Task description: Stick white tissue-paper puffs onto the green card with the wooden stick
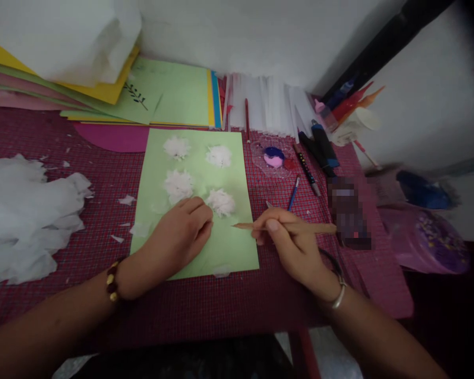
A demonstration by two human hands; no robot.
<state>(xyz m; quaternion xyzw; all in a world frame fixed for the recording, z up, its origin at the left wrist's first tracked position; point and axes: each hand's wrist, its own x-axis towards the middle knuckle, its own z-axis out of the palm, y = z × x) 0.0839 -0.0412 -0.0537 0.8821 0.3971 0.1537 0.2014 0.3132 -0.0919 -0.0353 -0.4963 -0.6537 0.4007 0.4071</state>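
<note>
A light green sheet (229, 247) lies on the table with several white ruffled paper flowers on it, among them a lower right one (220, 202) and a lower left one (178, 186). My left hand (185, 226) rests on the sheet just below these two, its fingers curled under; whether anything is inside them is hidden. Off the sheet's right edge, my right hand (286, 239) grips a thin wooden stick (314, 228). Its pointed tip reaches left over the sheet, beneath the lower right flower.
White crumpled tissue paper (27, 216) and scraps lie at left. Coloured sheets (177, 89) and white paper strips (260, 102) are at the back. To the right are a paint palette (274, 158), a blue brush (294, 193), a black pen (306, 169) and a pink tub (422, 237).
</note>
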